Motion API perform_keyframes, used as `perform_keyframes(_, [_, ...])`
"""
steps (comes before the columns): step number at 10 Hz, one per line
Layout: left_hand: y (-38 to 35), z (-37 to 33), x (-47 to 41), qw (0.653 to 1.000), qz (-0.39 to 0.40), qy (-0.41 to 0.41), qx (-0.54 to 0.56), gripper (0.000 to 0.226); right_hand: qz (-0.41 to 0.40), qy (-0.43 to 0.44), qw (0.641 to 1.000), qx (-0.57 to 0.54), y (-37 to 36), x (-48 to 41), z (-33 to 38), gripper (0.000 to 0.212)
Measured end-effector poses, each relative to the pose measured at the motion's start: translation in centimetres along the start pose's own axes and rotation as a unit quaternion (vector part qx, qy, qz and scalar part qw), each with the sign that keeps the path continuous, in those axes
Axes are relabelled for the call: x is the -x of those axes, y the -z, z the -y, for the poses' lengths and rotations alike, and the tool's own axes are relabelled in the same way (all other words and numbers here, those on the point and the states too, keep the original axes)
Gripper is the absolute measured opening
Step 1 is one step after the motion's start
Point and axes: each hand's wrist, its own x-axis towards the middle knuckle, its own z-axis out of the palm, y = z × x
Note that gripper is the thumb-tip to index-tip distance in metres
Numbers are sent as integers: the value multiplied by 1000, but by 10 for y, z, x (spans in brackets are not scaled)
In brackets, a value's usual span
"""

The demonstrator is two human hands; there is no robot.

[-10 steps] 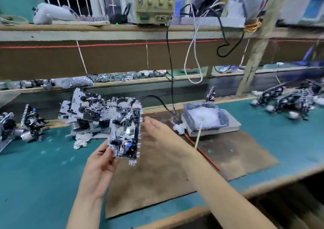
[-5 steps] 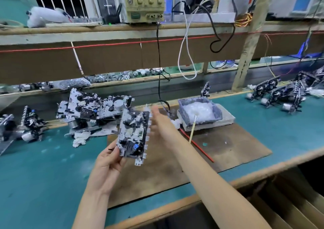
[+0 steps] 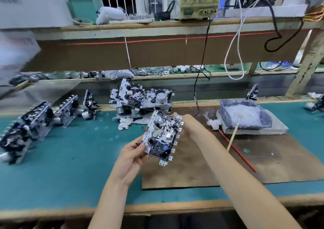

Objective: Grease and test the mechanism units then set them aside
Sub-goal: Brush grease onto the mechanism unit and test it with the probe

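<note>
Teal workbench (image 3: 70,150): left hand (image 3: 135,152) pinches the mechanism unit (image 3: 162,136) at 8 o'clock, right hand (image 3: 186,124) grips 2 o'clock; probably light, stiff, delicate, so hold the metal edges.

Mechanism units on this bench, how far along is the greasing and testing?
Probably done: the row of units standing at the left. In hand: one unit, held by the left hand and right hand; the grease stick rests in the tray. Probably left: the pile behind it.
</note>
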Motion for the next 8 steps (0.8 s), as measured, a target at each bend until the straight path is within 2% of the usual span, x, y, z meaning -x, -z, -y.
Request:
perform_keyframes(1, [11, -7, 5, 1000, -22, -8, 7, 32, 106, 88, 990, -10, -14, 7, -2, 30])
perform_keyframes(2, [24, -16, 15, 997, -66, -25, 36, 30, 133, 161, 968, -138, -28, 22, 12, 30])
perform_keyframes(4, [57, -51, 68, 968, -212, -77, 112, 27, 191, 386, 902, -22, -85, 52, 42, 59])
perform_keyframes(5, [79, -72, 114, 938, -289, -86, 169, 16, 211, 473, 855, 13, -125, 71, 62, 62])
perform_keyframes(6, [100, -86, 168, 921, -320, -113, 189, 56, 258, 559, 788, 35, -168, 91, 74, 49])
perform_keyframes(7, [121, -92, 223, 905, -359, -114, 200, 56, 302, 617, 723, 71, -215, 115, 82, 32])
perform_keyframes(8, [135, -97, 281, 890, -425, -91, 138, 6, 335, 651, 676, 90, -262, 148, 88, 29])
